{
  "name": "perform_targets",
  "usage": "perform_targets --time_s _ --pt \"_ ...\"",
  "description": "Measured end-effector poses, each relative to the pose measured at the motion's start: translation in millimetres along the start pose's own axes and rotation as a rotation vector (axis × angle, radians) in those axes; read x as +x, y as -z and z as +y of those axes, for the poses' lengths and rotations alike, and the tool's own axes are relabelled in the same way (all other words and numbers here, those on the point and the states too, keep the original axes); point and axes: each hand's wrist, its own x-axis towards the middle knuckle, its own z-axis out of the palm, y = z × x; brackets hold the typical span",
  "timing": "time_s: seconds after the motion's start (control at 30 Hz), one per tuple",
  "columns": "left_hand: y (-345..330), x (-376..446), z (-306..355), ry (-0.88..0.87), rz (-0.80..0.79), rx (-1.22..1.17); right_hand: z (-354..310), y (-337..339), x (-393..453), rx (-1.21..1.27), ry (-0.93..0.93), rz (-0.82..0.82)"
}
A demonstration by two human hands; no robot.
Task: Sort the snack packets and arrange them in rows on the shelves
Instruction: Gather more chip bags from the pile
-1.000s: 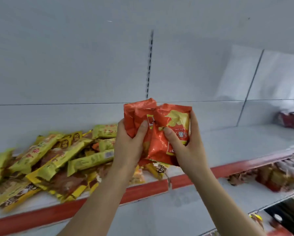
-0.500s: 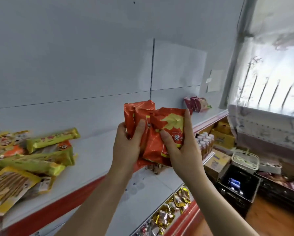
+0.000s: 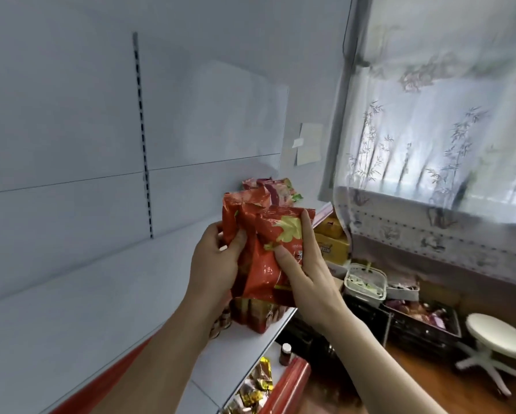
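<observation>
Red snack packets [image 3: 261, 264] held in both hands' curled grip, left hand [image 3: 218, 264] and right hand [image 3: 307, 273].

Daylit from the right, soft, slightly blurred.
Window [image 3: 448, 138] behind the sheer curtain [image 3: 430, 204] blows out near white; back panel [image 3: 71, 115] evenly lit, bluish cast. Glare streaks on the red packets [image 3: 259, 264]. Wide-angle bending at edges, stool [image 3: 499, 336] smeared.

The white metal shelf [image 3: 71, 309] lies bare along its whole width to the far end, where a cluster of red and pink foil snack packets [image 3: 276, 189] blocks the corner.
</observation>
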Motion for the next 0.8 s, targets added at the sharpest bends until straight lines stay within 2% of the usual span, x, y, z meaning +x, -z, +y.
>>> perform_targets --time_s 0.17,0.4,0.63,0.8 --pt "-55.7 74.6 -39.3 0.035 0.025 0.050 73.2 15.1 82.7 0.010 0.046 -0.012" --pt "-121.5 157.5 -62.8 0.079 0.135 0.024 154.4 34.3 199.8 -0.017 0.166 -0.127" --pt "-135.8 234.6 -74.1 0.103 0.288 -0.013 195.7 -10.6 298.1 0.048 0.250 -0.245" --pt "-132.0 292.4 -97.2 0.149 0.235 0.062 233.1 -50.0 357.5 0.041 0.310 -0.270"
